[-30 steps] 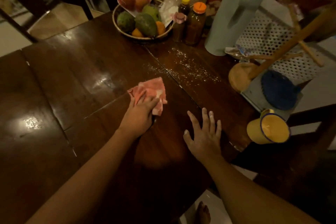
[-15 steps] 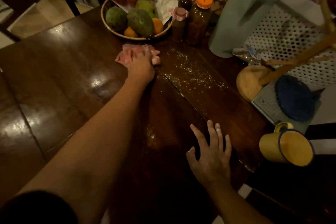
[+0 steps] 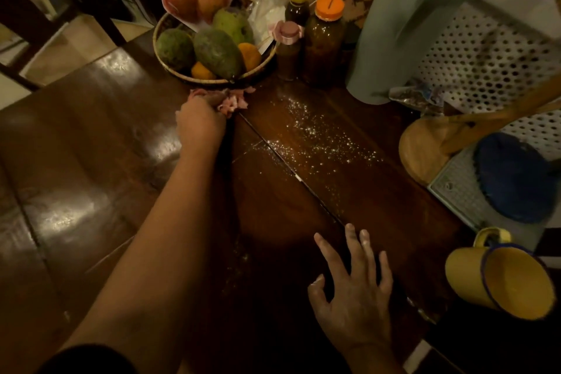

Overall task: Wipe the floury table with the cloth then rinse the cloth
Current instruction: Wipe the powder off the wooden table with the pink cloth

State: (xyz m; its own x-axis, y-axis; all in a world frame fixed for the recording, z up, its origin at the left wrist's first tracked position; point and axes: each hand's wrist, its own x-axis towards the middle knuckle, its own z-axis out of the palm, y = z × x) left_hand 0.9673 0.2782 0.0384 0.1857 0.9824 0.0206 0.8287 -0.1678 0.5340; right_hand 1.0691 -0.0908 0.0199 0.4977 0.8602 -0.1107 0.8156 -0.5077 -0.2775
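So the dark glossy wooden table (image 3: pixel 91 161) is shiny and bare along its left side. The person's left hand (image 3: pixel 200 123) is stretched way out toward the far edge, fingers bunched down on a crumpled pink cloth (image 3: pixel 232 102), pressing it onto the wood. The cloth sits right up against the round woven basket of green and orange fruit (image 3: pixel 212 55), maybe touching the rim, hard to say. Just right of the cloth there's a scatter of white flour (image 3: pixel 315 136) running diagonally along the seam between two boards. Behind that, near the far edge, stand a brown bottle with an orange lid (image 3: pixel 326 39) and a smaller pink-capped jar (image 3: pixel 288 48). The right hand (image 3: pixel 355 297) is nearer the front edge, flat on the wood, fingers spread, holding nothing, with a bit of white on the fingertips. Off by the right edge a yellow enamel mug with a blue rim (image 3: pixel 504 279) lies tipped on its side.
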